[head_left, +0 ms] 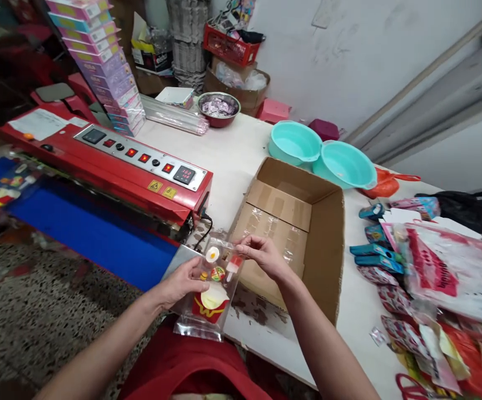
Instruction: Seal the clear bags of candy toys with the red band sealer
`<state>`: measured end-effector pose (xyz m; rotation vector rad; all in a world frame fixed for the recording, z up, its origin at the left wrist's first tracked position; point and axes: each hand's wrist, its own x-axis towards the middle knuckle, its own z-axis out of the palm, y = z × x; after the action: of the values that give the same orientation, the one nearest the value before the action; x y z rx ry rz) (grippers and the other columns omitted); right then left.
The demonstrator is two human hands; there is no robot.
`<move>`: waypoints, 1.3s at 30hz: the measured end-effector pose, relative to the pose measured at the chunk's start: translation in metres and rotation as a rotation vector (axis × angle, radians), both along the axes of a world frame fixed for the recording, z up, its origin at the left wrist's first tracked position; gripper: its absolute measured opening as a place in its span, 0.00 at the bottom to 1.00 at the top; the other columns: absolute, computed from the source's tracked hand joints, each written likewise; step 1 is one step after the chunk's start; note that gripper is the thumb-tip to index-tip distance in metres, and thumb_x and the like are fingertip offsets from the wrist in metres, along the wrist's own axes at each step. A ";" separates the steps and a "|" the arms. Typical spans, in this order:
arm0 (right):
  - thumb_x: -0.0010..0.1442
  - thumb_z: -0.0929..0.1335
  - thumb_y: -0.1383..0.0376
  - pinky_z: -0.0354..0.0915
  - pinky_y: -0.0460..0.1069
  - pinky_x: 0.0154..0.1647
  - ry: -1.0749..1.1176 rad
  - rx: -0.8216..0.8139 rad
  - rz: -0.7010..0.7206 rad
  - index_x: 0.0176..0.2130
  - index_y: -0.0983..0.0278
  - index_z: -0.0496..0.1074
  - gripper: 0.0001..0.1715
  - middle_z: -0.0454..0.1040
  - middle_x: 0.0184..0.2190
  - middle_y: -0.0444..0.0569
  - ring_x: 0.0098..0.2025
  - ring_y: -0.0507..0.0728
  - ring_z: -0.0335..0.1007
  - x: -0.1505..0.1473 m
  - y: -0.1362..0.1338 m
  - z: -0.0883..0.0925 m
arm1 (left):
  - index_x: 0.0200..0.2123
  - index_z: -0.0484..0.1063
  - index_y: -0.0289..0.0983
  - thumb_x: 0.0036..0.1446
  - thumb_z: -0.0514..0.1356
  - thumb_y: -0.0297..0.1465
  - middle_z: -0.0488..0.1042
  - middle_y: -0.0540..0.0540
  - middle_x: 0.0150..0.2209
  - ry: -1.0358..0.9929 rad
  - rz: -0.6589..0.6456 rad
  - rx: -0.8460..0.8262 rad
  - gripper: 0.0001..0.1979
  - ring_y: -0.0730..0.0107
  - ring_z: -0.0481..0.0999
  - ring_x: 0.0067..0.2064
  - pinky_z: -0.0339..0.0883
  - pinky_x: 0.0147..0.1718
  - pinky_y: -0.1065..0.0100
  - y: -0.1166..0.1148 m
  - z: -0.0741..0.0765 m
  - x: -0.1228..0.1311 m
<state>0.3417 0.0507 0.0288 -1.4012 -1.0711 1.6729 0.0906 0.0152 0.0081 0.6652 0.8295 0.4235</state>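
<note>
Between my two hands is a clear plastic bag [212, 289] with small toy-food pieces inside. A round fried-egg piece, a pizza-like disc, a popsicle shape and a red fries box [210, 309] with a yellow mark show through it. My left hand [185, 284] pinches the bag's left side, thumb lying over it. The upper right corner is gripped by the fingertips of my right hand [261, 254]. Just left of the bag is the end of a red sealing machine [141, 178] with lit switches and a blue conveyor belt [95, 228].
An open cardboard box [324, 239] stands right of my hands. Two turquoise basins [345, 164] sit behind it. Packaged goods [445, 272] crowd the right side, with red scissors [410, 386] near the front. A tall stack of small boxes [103, 66] rises behind the machine.
</note>
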 end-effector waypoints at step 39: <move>0.49 0.73 0.50 0.69 0.55 0.45 -0.304 0.171 -0.507 0.46 0.63 0.68 0.30 0.72 0.44 0.53 0.46 0.60 0.70 -0.166 -0.027 -0.053 | 0.38 0.68 0.36 0.41 0.70 0.32 0.75 0.43 0.36 0.726 1.060 0.277 0.20 0.61 0.75 0.42 0.66 0.45 0.62 0.097 -0.032 -0.153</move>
<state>0.1761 0.0241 -0.0246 -1.6745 -0.8930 1.0079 -0.0629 0.1119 -0.0240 0.5876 1.8358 1.3125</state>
